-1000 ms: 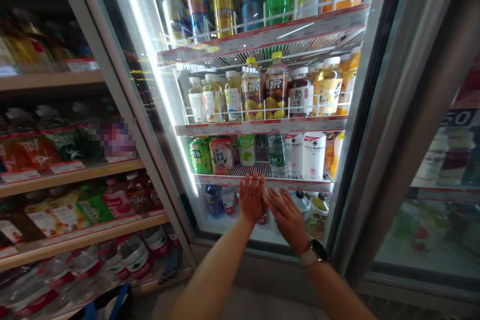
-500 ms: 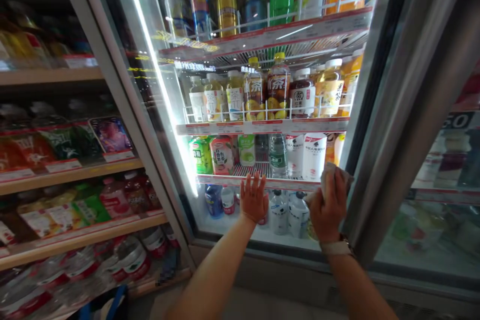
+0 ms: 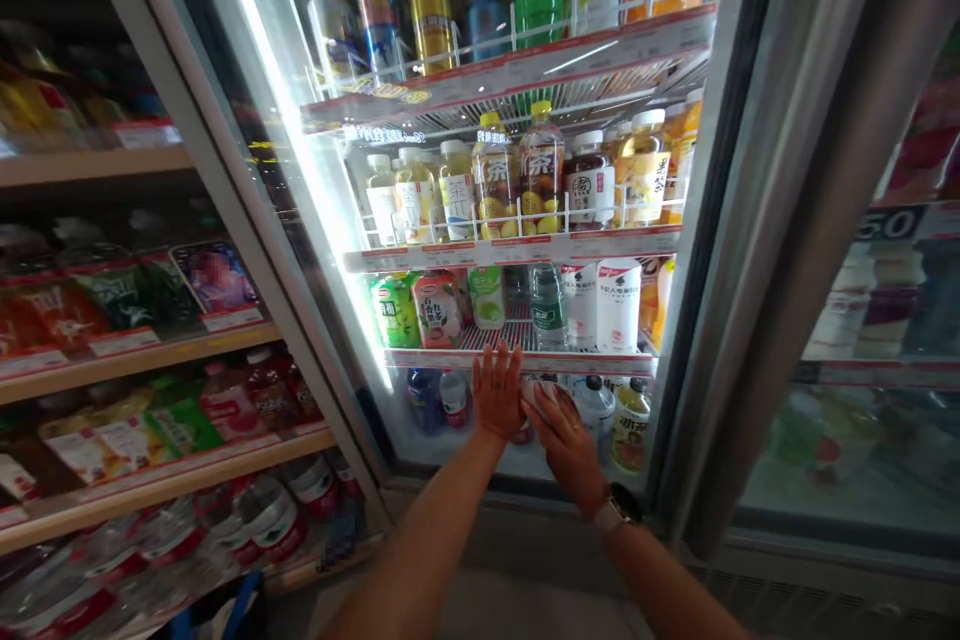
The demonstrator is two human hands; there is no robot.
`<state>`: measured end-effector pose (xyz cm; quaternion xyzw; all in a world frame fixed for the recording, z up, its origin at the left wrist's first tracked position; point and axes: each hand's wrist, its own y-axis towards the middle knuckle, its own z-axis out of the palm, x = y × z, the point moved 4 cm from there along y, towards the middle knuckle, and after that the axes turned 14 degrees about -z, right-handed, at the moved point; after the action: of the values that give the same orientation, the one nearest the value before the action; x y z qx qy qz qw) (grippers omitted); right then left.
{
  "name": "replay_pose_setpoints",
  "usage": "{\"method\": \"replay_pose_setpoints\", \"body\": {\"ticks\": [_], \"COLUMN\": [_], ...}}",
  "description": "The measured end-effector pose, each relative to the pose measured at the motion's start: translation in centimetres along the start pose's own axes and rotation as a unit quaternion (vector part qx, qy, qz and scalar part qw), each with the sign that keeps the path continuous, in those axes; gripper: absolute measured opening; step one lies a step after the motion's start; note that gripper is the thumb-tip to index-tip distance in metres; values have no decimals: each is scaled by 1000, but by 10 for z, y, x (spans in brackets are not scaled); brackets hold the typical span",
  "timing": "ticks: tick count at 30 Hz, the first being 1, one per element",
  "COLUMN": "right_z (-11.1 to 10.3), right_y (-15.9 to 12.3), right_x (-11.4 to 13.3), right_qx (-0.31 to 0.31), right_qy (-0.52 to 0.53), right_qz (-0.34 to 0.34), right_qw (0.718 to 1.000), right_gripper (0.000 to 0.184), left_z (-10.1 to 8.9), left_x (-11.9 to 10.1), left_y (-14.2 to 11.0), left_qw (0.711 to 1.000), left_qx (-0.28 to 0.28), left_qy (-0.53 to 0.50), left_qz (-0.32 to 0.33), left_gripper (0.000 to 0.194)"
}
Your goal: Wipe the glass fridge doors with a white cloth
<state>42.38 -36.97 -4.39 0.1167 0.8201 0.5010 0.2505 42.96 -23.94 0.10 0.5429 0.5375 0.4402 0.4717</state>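
Glass cooler door (image 3: 337,320) — shop floor (image 3: 480,610) below

"What does this person wear, please?"

"A wristwatch (image 3: 619,508) sits just behind the right hand (image 3: 568,450). It has a round black face and a pale strap."

"And on the fingers?"

"One thin ring (image 3: 574,428), I think, on a finger of that hand, small and hard to see."

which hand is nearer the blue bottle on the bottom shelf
Left. The left hand lies on the glass door just right of the blue bottle; the right hand is farther right.
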Motion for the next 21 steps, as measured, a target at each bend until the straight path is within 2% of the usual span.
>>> {"method": "replay_pose_setpoints", "body": {"ticks": [3, 6, 10, 13, 16, 21], "right_z": [-10, -31, -62, -77, -77, -45], "right_y": [2, 11, 24, 33, 40, 39], "right_x": [-6, -26, -58, -71, -71, -48], "right_qx": [16, -6, -84, -158, -184, -137], "right_qy": [-14, -45, -115, -156, -152, -115], "right_qz": [-30, -16, 54, 103, 121, 94], "right_qw": [999, 999, 988, 970, 964, 979], "right_gripper": [61, 61, 66, 64, 63, 60], "left_z": [1, 2, 3, 1, 1, 1], "left_x": [1, 1, 1, 0, 0, 0], "left_y": [-1, -3, -3, -2, -1, -3], "left_qw": [1000, 1000, 1000, 1000, 1000, 1000], "left_qx": [5, 12, 17, 10, 7, 12], "left_qy": [1, -1, 5, 2, -2, 5], "left_qz": [-2, -9, -7, -4, -3, -7], "left_gripper": [63, 63, 64, 64, 63, 62]}}
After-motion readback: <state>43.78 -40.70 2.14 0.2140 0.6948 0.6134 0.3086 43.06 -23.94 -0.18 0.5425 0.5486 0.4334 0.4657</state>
